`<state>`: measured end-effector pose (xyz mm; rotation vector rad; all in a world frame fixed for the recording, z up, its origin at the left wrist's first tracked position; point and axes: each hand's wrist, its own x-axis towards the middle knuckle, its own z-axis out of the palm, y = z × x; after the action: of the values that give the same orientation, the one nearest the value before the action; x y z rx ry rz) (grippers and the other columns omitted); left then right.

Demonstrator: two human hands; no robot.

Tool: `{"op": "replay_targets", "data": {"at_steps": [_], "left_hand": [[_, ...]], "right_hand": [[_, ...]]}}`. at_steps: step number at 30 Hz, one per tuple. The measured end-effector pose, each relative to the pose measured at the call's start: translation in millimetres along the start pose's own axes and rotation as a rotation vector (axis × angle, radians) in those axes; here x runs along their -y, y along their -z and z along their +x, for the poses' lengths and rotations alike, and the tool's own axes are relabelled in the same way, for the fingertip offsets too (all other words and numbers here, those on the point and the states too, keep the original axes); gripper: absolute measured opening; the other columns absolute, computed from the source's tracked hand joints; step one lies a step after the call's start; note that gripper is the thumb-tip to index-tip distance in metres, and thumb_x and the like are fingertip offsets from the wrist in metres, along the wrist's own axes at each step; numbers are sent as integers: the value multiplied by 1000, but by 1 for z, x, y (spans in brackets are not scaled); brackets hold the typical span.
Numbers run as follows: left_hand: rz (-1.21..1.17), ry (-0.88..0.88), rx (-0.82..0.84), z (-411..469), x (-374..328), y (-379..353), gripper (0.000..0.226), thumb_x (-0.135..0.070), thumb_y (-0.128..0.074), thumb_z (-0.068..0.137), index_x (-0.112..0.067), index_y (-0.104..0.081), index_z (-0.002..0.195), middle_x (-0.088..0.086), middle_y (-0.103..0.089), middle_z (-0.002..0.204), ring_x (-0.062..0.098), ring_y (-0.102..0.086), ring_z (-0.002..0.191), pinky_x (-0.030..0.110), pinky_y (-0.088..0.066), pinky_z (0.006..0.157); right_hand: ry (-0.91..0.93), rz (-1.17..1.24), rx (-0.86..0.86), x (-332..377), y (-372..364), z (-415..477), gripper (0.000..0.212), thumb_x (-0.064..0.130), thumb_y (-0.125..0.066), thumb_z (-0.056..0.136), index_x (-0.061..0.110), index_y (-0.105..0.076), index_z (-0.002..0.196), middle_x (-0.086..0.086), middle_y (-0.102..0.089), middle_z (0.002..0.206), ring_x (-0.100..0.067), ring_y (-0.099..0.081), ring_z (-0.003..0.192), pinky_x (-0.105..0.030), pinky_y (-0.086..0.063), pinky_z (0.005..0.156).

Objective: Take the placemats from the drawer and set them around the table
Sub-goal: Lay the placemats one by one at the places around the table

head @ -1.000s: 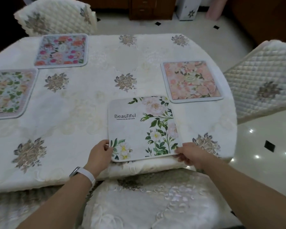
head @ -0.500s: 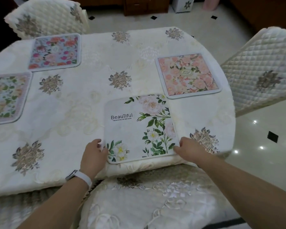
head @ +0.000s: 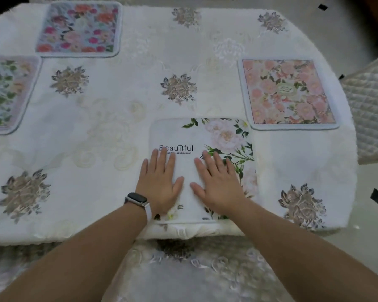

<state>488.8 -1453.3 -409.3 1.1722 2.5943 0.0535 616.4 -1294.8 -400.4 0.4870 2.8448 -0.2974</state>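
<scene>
A white placemat (head: 218, 136) with green leaves and the word "Beautiful" lies flat at the table's near edge. My left hand (head: 160, 182) and my right hand (head: 218, 182) rest palm-down on it, side by side, fingers spread, holding nothing. A pink floral placemat (head: 288, 92) lies to the right. Farther off at the left, a blue placemat with red flowers (head: 79, 29) occupies the far side. A pale placemat with green leaves (head: 7, 92) is cut off by the left edge.
The table (head: 118, 131) is covered in a cream cloth with embroidered flowers. A cushioned chair seat (head: 194, 271) sits just below the near edge. A quilted chair (head: 371, 110) stands at the right. Glossy tiled floor shows at the right.
Both hands have left the near corners of the white placemat and now lie flat on its middle. The view has moved closer over the table.
</scene>
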Motion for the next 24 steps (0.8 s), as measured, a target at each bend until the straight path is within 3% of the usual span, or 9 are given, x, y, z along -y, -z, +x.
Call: {"op": "replay_targets", "data": {"at_steps": [11, 19, 24], "left_hand": [[-13, -64, -104, 119, -2, 24, 59, -43, -13, 99, -25, -2, 155, 0, 4, 163, 20, 8, 149, 44, 2, 119], [-53, 99, -128, 134, 6, 26, 75, -67, -14, 92, -28, -5, 155, -2, 3, 163, 18, 7, 149, 44, -1, 120], [-55, 170, -132, 124, 28, 24, 77, -68, -14, 91, -27, -3, 155, 0, 5, 163, 21, 8, 148, 45, 0, 119]], "right_hand": [[-52, 24, -124, -20, 24, 123, 66, 57, -17, 94, 30, -10, 154, 1, -4, 163, -24, 0, 149, -51, 0, 119], [-172, 26, -154, -36, 29, 145, 75, 65, -16, 91, 26, -11, 154, -1, -2, 164, -26, 1, 149, -50, 1, 119], [-207, 60, -156, -53, 28, 125, 76, 61, -18, 92, 20, -8, 155, -6, 1, 163, -27, 4, 149, -48, 1, 120]]}}
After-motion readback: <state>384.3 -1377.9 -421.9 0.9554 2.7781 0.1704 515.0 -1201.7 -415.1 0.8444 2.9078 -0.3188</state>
